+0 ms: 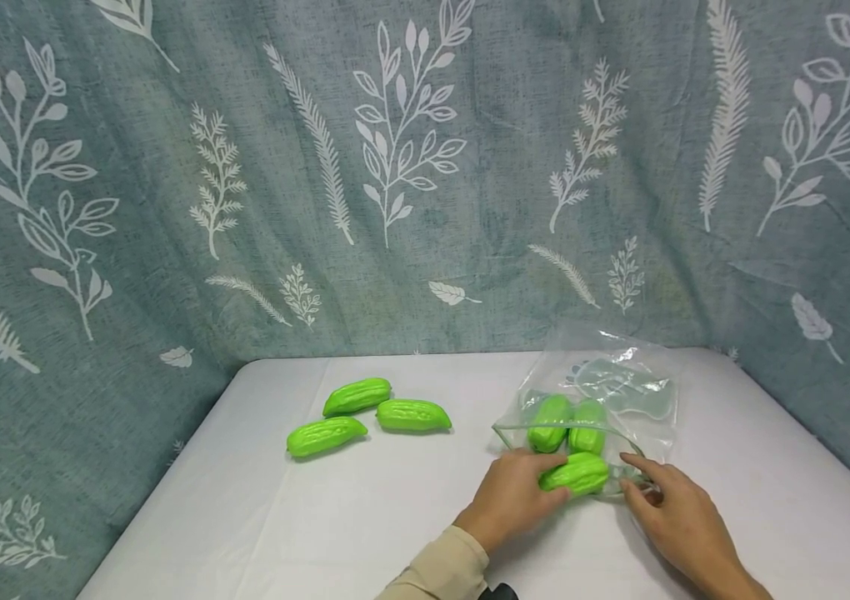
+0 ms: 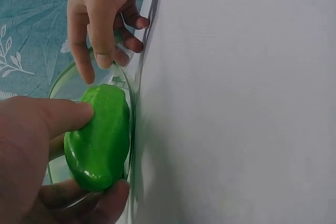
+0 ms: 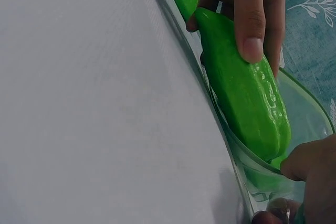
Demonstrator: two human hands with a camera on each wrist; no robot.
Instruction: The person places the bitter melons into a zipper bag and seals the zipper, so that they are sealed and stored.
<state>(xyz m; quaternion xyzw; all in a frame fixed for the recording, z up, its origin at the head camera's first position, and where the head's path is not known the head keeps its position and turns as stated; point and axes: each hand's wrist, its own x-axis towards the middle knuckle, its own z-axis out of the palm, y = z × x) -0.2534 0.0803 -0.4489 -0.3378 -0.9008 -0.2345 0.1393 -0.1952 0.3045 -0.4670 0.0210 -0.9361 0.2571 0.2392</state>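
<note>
My left hand [image 1: 515,496] grips a bright green bitter melon [image 1: 577,473], thumb on one side and fingers on the other. The melon lies at the open mouth of a clear plastic bag [image 1: 626,390], and its far end overlaps the rim in the right wrist view. Two more bitter melons [image 1: 549,423] lie side by side inside the bag. At the mouth's right end, my right hand [image 1: 683,521] pinches the bag's rim between thumb and fingers. Some of its fingertips [image 3: 275,213] show below the rim in the right wrist view.
Three bitter melons [image 1: 327,436] lie grouped on the left part of the white table [image 1: 365,533]. A grey-green curtain [image 1: 500,275] with white leaf prints hangs behind the table's back edge and along its sides.
</note>
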